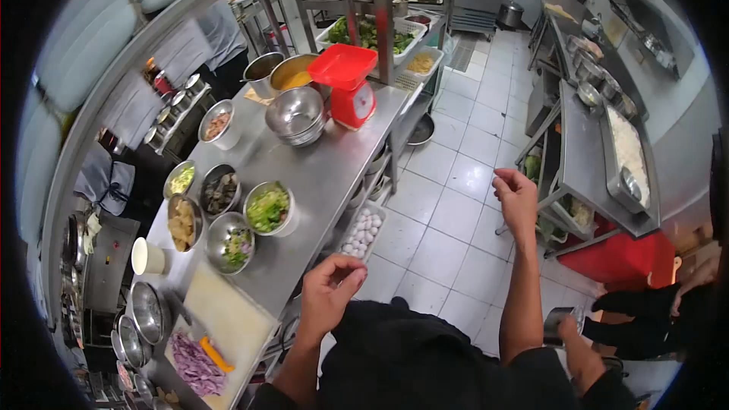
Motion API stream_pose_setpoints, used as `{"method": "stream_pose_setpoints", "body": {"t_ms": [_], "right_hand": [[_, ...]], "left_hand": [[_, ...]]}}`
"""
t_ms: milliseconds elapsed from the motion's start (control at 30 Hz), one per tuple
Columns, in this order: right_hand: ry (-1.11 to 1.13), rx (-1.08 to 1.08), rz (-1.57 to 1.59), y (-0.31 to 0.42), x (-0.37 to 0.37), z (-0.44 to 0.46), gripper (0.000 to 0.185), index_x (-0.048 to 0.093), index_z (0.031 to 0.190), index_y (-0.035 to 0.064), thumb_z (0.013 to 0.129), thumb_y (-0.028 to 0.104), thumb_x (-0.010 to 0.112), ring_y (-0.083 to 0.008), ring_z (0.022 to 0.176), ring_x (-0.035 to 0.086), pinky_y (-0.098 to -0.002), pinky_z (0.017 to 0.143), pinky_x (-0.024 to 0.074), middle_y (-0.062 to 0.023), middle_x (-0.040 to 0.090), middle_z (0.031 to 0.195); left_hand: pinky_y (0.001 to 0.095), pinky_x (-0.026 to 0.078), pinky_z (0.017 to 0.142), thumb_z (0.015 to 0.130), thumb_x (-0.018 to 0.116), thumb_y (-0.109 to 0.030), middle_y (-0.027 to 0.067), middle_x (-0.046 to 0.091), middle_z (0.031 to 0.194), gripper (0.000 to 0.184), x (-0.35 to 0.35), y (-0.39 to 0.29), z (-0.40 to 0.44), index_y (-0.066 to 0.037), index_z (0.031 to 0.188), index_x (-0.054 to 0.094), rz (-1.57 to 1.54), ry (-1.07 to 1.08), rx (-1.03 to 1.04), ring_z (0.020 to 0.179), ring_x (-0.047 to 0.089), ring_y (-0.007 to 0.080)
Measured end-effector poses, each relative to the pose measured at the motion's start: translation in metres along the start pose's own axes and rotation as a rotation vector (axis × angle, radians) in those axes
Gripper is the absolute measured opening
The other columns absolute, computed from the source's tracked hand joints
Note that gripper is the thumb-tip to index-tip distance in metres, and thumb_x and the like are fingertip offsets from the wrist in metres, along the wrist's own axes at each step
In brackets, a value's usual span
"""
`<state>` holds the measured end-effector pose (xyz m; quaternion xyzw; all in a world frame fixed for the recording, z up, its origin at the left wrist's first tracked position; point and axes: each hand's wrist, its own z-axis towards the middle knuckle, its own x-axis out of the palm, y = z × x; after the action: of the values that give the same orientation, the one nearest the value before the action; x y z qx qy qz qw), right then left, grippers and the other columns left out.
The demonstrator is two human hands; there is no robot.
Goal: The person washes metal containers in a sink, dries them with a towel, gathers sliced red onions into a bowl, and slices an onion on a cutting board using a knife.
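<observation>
"My left hand (332, 291) is half-open, fingers loosely bent, and I see nothing in it. My right hand (518, 201) is raised over the tiled floor (433, 220), loosely curled and free too."

"And the bench (326, 178)?"

"Steel, on my left, with a red scale (353, 99) at its far end. The aisle is pale and brightly lit."

"The onion (196, 364)?"

"Chopped, purple and white, heaped on the cutting board (237, 307), an orange-handled knife (213, 351) at its edge."
</observation>
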<state>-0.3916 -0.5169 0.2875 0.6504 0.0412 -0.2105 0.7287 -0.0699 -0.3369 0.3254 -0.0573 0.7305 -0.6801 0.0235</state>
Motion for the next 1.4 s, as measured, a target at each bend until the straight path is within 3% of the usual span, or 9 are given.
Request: {"method": "stream_pose_setpoints", "body": {"t_ms": [300,467,600,800,900,1000,1067,1167,1400], "right_hand": [[0.062,-0.107,-0.068,0.004,-0.030,0.151,0.022,0.069,0.109,0.0012,0.088,0.003,0.061,-0.0114,0.067,0.061,-0.0263,0.064,0.0503,-0.0065,0.068,0.077],[0.033,-0.079,-0.415,-0.091,-0.076,0.251,0.025,0.070,0.101,-0.0008,0.077,0.001,0.068,-0.0212,0.065,0.062,-0.0321,0.066,0.0498,-0.0165,0.067,0.078],[-0.018,0.247,-0.489,-0.160,-0.121,0.261,0.026,0.070,0.105,-0.0005,0.080,0.006,0.065,-0.0190,0.069,0.063,-0.0306,0.066,0.0495,-0.0136,0.067,0.076],[-0.323,0.718,-0.230,-0.285,-0.177,0.222,0.016,0.067,0.095,-0.0048,0.081,0.003,0.064,-0.0159,0.060,0.060,-0.0281,0.058,0.0489,-0.0080,0.066,0.075],[-0.350,0.847,-0.073,-0.311,-0.184,0.246,0.016,0.067,0.096,-0.0044,0.081,0.000,0.064,-0.0160,0.062,0.060,-0.0271,0.057,0.0483,-0.0081,0.066,0.076],[-0.235,0.754,-0.172,-0.339,-0.193,0.334,0.019,0.068,0.100,-0.0034,0.082,0.000,0.063,-0.0146,0.066,0.060,-0.0279,0.061,0.0487,-0.0080,0.066,0.077],[-0.141,0.479,-0.372,-0.340,-0.197,0.426,0.023,0.067,0.105,-0.0018,0.083,0.002,0.062,-0.0134,0.071,0.059,-0.0285,0.066,0.0488,-0.0079,0.066,0.079],[-0.021,0.419,-0.249,-0.324,-0.206,0.577,0.021,0.068,0.104,-0.0006,0.085,0.007,0.065,-0.0139,0.076,0.061,-0.0305,0.070,0.0498,-0.0079,0.067,0.082],[0.080,0.091,-0.121,-0.237,-0.215,0.876,0.020,0.068,0.108,-0.0009,0.090,0.005,0.062,-0.0082,0.071,0.053,-0.0231,0.065,0.0442,-0.0010,0.061,0.080]], "left_hand": [[0.0243,0.048,0.075,0.094,0.061,-0.004,0.0046,0.065,0.090,0.008,0.113,-0.001,0.172,0.003,0.095,0.065,0.029,0.287,-0.045,0.082,0.059,0.0095],[0.0251,0.049,0.077,0.091,0.064,-0.003,0.0054,0.066,0.094,0.007,0.166,0.006,0.291,0.002,0.096,0.066,0.057,0.378,0.022,0.084,0.060,0.0099],[0.0251,0.050,0.074,0.087,0.070,-0.007,0.0038,0.067,0.090,0.016,0.242,-0.019,0.393,0.001,0.101,0.067,0.024,0.403,0.023,0.081,0.062,0.0092],[0.0295,0.051,0.067,0.083,0.065,0.000,0.0086,0.063,0.087,0.014,0.373,-0.059,0.519,0.000,0.097,0.064,0.169,0.890,0.325,0.075,0.064,0.0186],[0.0333,0.050,0.067,0.083,0.064,-0.001,0.0104,0.063,0.088,0.011,0.440,-0.053,0.571,-0.001,0.095,0.064,0.198,1.074,0.261,0.076,0.063,0.0245],[0.0348,0.049,0.068,0.085,0.067,-0.006,0.0097,0.060,0.081,0.012,0.505,-0.032,0.620,-0.001,0.095,0.064,0.212,1.109,0.371,0.075,0.062,0.0245],[0.0366,0.049,0.068,0.084,0.068,-0.007,0.0107,0.060,0.082,0.013,0.543,-0.022,0.655,-0.001,0.095,0.064,0.243,1.066,0.404,0.075,0.062,0.0275],[0.0394,0.050,0.071,0.082,0.069,-0.007,0.0123,0.063,0.087,0.016,0.579,-0.024,0.708,-0.001,0.097,0.064,0.402,0.998,0.440,0.080,0.063,0.0318],[0.0333,0.050,0.066,0.082,0.071,-0.003,0.0093,0.065,0.086,0.013,0.608,-0.029,0.830,-0.002,0.095,0.067,0.482,0.590,0.180,0.076,0.064,0.0234]]}}
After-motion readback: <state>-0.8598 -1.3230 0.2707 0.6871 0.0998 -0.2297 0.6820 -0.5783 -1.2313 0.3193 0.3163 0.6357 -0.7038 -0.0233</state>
